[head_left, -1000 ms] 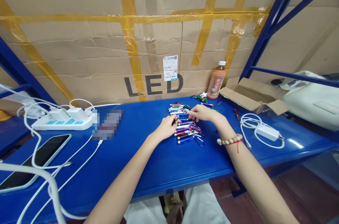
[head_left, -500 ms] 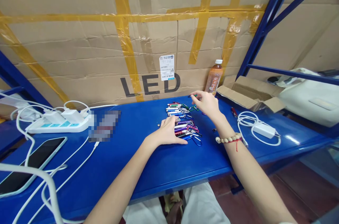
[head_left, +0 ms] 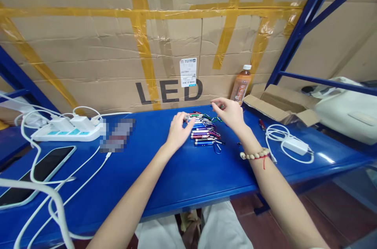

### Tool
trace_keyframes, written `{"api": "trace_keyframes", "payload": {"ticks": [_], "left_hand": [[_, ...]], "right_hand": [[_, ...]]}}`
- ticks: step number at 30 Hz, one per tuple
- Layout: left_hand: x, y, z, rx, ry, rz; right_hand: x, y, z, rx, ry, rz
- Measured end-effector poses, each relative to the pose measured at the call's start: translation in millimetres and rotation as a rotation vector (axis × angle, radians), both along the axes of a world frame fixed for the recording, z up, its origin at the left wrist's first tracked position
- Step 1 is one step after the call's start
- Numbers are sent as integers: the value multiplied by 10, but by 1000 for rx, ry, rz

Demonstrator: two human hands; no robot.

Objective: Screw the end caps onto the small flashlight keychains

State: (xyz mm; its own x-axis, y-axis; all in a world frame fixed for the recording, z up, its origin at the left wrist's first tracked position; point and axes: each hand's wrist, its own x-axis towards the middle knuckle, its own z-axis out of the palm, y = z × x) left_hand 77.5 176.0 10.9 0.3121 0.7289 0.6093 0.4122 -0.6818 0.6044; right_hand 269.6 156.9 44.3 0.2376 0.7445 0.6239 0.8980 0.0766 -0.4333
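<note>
A row of slim metallic keychain flashlights [head_left: 203, 136] in blue, red, purple and silver lies on the blue table [head_left: 165, 190], with carabiner clips on their right ends. My left hand [head_left: 179, 131] rests at the row's upper left end, fingers curved and thumb apart; a small grey spot shows at its fingertips, too small to name. Over the far right end of the row, my right hand [head_left: 231, 113] is raised with thumb and forefinger pinched together. A bit of green shows behind its fingers, mostly hidden.
An orange drink bottle [head_left: 240, 86] and an open cardboard box [head_left: 273, 103] stand at the back right. A white charger with coiled cable [head_left: 294, 145] lies on the right. To the left are a power strip [head_left: 67, 135], a phone [head_left: 38, 174] and loose white cables.
My left hand has moved up and left, off the near flashlights, uncovering more of the row. My right hand stays pinched in nearly the same place. The view has shifted slightly.
</note>
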Motion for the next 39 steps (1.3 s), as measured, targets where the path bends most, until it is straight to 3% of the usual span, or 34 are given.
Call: {"api": "trace_keyframes", "payload": {"ticks": [3,7,11,15,19,25,30,35,39], "left_hand": [[-116,76,99,89,-202,-16],[-196,89,127,203,-307,38],[-218,90,118,118,-330,109],[-253,122,117,-31,-375,219],[-261,179,45,-165,-396,302],[-186,224,-87,-312,-333,314],[-120,103,-29,-288,-265,268],[-34,-46,70,-196,-144,178],[-26,-16,105,-173,-62,184]], "right_hand": [[-167,2,-63,-8,-62,171],[-485,-10,-193,-65,-239,521],[-730,-49,-319,-186,-372,793],[-813,-72,-393,-281,-396,837],[-806,-25,-436,-258,-376,859],[-777,26,-468,-287,-284,800],[-769,13,-421,-314,-298,640],[-749,18,-398,-291,-254,645],[-732,39,-424,-289,-217,690]]}}
